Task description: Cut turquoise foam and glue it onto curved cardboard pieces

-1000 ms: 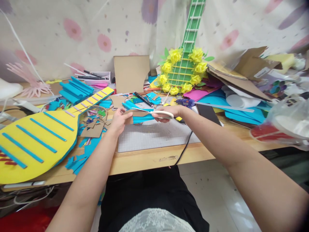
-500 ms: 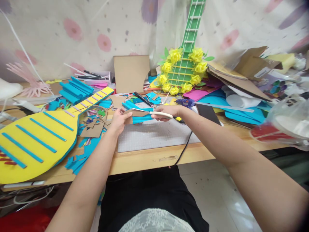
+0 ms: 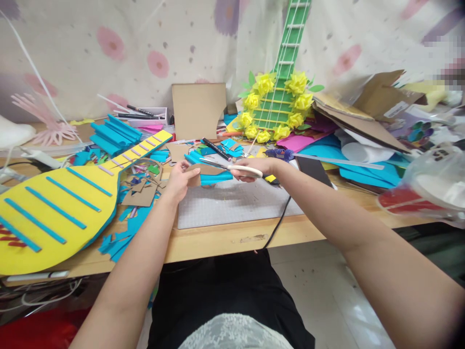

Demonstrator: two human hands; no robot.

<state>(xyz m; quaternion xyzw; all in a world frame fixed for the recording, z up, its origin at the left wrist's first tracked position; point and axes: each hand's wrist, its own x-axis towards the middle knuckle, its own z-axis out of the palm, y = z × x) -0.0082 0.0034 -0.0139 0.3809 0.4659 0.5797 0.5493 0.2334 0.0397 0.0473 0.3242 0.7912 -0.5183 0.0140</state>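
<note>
Between thumb and fingers my left hand (image 3: 179,182) grips a small piece of brown cardboard (image 3: 209,169) above a grey cutting mat (image 3: 218,208). My right hand (image 3: 250,169) is closed on the cream handles of a pair of scissors (image 3: 247,170). Their blades point left along the upper edge of the cardboard and look slightly parted. Folded blue paper (image 3: 216,179) shows just below the cardboard; whether it is joined to it I cannot tell. My fingertips inside the scissor handles are partly hidden.
A yellow paper guitar shape (image 3: 54,208) with blue strips lies at left, beside cardboard and blue scraps (image 3: 136,228). Behind stand a cardboard sheet (image 3: 199,111) and a green guitar shape (image 3: 278,104) with yellow flowers. A glue gun (image 3: 279,154) and plastic tub (image 3: 428,194) are at right.
The scissor blades have parted a little more, and the scissors sit slightly farther right. My left hand still holds the cardboard in nearly the same place.
</note>
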